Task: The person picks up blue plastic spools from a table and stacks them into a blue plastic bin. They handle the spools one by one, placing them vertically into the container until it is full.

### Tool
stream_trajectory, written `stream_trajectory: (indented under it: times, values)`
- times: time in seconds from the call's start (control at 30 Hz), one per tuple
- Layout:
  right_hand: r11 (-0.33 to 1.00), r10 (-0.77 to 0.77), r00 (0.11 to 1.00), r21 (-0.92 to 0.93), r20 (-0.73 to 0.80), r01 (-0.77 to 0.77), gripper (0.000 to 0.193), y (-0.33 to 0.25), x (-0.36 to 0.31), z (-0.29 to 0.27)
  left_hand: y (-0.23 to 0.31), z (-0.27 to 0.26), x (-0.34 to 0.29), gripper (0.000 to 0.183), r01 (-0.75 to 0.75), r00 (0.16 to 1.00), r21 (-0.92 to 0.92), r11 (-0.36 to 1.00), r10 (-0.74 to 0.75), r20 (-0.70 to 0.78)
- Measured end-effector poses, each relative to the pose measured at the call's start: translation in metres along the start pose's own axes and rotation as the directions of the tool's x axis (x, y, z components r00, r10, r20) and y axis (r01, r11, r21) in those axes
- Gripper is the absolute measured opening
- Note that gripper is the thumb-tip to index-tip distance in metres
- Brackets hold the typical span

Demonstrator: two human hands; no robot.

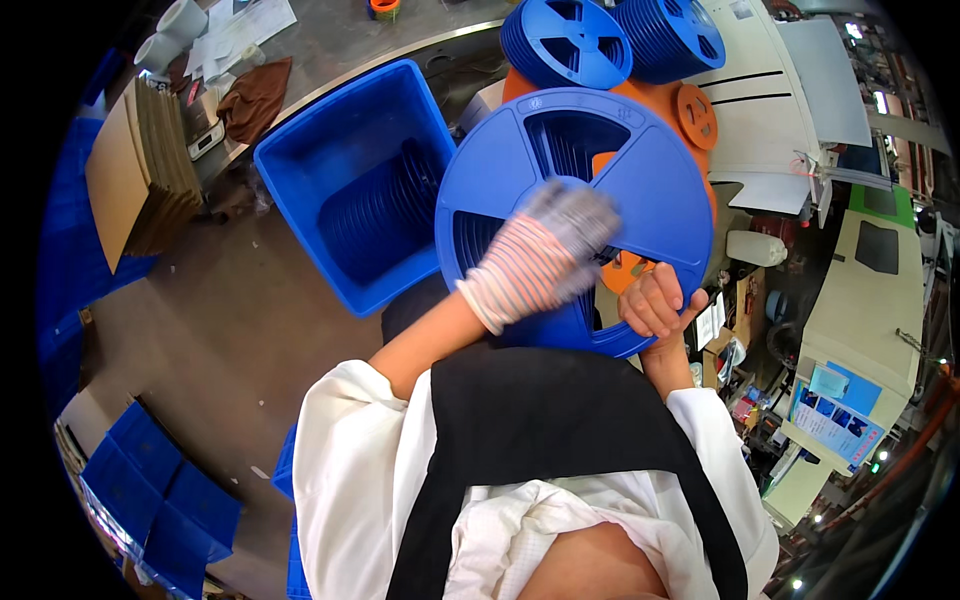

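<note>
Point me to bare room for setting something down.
Best patches: the brown floor between the cardboard stack and the blue bin, with only small scraps on it, and the grey tabletop between the brown cloth and the orange tape roll. Crowded: beyond the large blue reel, with blue reel stacks and orange reels.

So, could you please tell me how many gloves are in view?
1: the striped glove on the left hand, blurred over the large blue reel. The right hand, at the reel's edge, is bare. Others may be hidden.
</note>
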State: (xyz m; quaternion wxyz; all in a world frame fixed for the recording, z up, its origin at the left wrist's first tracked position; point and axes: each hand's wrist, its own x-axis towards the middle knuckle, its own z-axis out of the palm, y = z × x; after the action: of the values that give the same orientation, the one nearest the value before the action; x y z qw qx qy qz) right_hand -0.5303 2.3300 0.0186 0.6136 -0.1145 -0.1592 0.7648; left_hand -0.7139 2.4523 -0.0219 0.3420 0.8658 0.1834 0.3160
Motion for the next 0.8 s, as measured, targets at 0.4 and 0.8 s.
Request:
stream_trajectory:
  times: [0.4,0.8]
  values:
    - [0.985,-0.129,0.985,0.104,-0.114,0.141,0.026,-0.012,0.014,0.002,-0.055,-0.029,-0.109,0.081,-0.075,0.984,0.038,0.996,0.068,0.167]
    - [0.94,-0.113,0.879,-0.336,-0.464,-0.057,0.077,-0.014,0.043,0.022,-0.056,-0.021,-0.143,0.031,0.207,0.976,-0.029,0.978,-0.209,-0.058]
